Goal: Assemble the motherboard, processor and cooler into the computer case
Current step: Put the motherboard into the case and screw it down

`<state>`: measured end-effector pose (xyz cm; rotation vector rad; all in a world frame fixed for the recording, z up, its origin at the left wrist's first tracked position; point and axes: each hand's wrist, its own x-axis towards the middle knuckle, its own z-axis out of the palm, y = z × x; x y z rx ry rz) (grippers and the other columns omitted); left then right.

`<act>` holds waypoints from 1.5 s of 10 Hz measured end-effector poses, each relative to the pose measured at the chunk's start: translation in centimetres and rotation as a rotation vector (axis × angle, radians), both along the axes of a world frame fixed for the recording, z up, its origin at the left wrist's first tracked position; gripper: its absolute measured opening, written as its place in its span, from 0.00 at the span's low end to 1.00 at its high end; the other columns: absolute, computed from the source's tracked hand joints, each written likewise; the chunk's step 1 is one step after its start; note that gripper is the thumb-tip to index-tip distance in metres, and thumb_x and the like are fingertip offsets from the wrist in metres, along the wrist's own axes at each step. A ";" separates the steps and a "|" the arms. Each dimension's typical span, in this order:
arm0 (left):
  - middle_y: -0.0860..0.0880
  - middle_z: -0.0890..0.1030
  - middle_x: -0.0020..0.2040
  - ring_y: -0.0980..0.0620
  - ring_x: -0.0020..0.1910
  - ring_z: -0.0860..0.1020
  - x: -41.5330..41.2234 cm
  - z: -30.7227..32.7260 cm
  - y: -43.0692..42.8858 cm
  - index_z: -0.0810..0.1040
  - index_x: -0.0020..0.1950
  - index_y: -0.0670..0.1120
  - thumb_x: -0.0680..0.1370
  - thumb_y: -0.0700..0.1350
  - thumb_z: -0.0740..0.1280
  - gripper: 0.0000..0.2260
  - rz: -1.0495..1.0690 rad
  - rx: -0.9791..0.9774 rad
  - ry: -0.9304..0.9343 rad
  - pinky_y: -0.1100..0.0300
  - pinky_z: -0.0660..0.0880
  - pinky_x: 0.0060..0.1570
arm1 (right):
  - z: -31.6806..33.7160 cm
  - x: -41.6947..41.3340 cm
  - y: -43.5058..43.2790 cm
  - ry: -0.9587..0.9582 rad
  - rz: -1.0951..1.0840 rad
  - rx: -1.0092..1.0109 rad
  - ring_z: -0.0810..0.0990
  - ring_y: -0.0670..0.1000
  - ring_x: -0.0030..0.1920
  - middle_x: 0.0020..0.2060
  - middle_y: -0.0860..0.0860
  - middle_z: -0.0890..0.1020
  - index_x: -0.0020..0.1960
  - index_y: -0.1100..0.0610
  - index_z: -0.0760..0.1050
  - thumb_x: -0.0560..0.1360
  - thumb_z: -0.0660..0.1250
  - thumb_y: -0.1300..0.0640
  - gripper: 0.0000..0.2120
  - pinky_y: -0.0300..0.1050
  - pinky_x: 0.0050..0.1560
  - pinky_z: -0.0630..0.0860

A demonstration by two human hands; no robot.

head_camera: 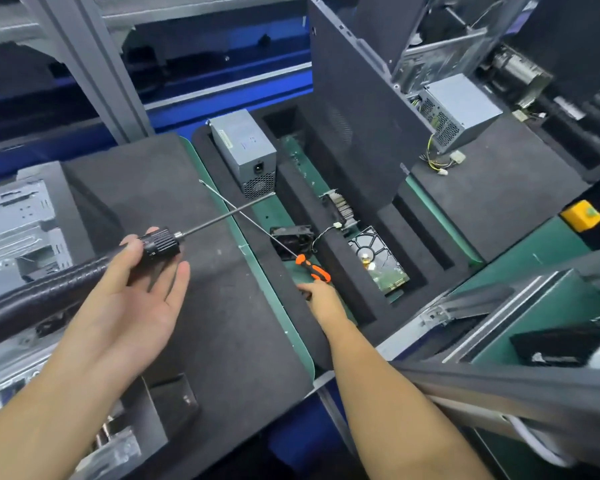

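Note:
My left hand [142, 292] lies palm up over the black foam pad [222, 323]. Its thumb and forefinger loosely hold the black head of an electric screwdriver [160, 244]; the other fingers are spread. The driver's long bit points right and up, and a black hose runs off to the left. My right hand [317, 296] grips the end of an orange-handled screwdriver [313, 268], whose thin shaft crosses the bit. An open metal computer case [14, 220] lies at the left edge. A finned cooler [340, 209] and a small black fan [290, 240] sit in the foam tray [329, 258].
A grey power supply [243, 150] stands in the tray's far slot and a hard drive [378, 259] lies in a near one. A dark case panel [354, 109] stands upright behind the tray. A second power supply [461, 109] and a yellow button [581, 214] are at the right.

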<state>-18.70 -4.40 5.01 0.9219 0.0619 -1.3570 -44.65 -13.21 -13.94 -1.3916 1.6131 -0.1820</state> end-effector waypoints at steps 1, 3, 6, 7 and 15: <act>0.55 0.82 0.61 0.51 0.60 0.81 0.4 -0.2 0.0 0.73 0.58 0.56 0.68 0.46 0.75 0.21 -0.027 -0.011 -0.021 0.56 0.74 0.59 | 0.6 0.3 -1.3 0.134 0.054 0.201 0.73 0.50 0.43 0.40 0.50 0.75 0.34 0.48 0.71 0.80 0.64 0.59 0.16 0.40 0.50 0.70; 0.55 0.82 0.61 0.51 0.59 0.81 0.7 -0.2 -0.2 0.73 0.59 0.55 0.60 0.47 0.81 0.30 -0.033 -0.010 -0.038 0.56 0.74 0.59 | -0.9 -0.3 0.9 0.094 -0.141 -0.003 0.80 0.54 0.49 0.50 0.56 0.84 0.51 0.59 0.84 0.77 0.64 0.63 0.09 0.24 0.37 0.68; 0.56 0.81 0.61 0.50 0.61 0.80 0.6 0.0 0.1 0.73 0.56 0.55 0.72 0.47 0.72 0.15 -0.040 -0.026 -0.012 0.55 0.73 0.61 | -1.2 -0.1 0.6 0.145 -0.209 -0.074 0.81 0.53 0.47 0.50 0.54 0.84 0.53 0.58 0.83 0.79 0.58 0.68 0.16 0.38 0.46 0.73; 0.56 0.82 0.61 0.50 0.62 0.80 0.6 0.0 0.2 0.75 0.53 0.56 0.72 0.47 0.73 0.12 -0.046 -0.028 -0.004 0.55 0.73 0.61 | -1.5 -0.5 0.6 0.038 -0.337 -0.070 0.78 0.52 0.46 0.46 0.54 0.81 0.53 0.61 0.81 0.79 0.60 0.71 0.13 0.40 0.48 0.74; 0.55 0.82 0.61 0.50 0.61 0.80 0.7 0.1 0.3 0.75 0.52 0.56 0.72 0.47 0.73 0.12 -0.054 -0.024 0.008 0.56 0.74 0.60 | -1.4 -0.3 0.7 0.207 -0.210 -0.052 0.80 0.56 0.57 0.58 0.57 0.78 0.57 0.60 0.81 0.76 0.70 0.65 0.10 0.45 0.61 0.75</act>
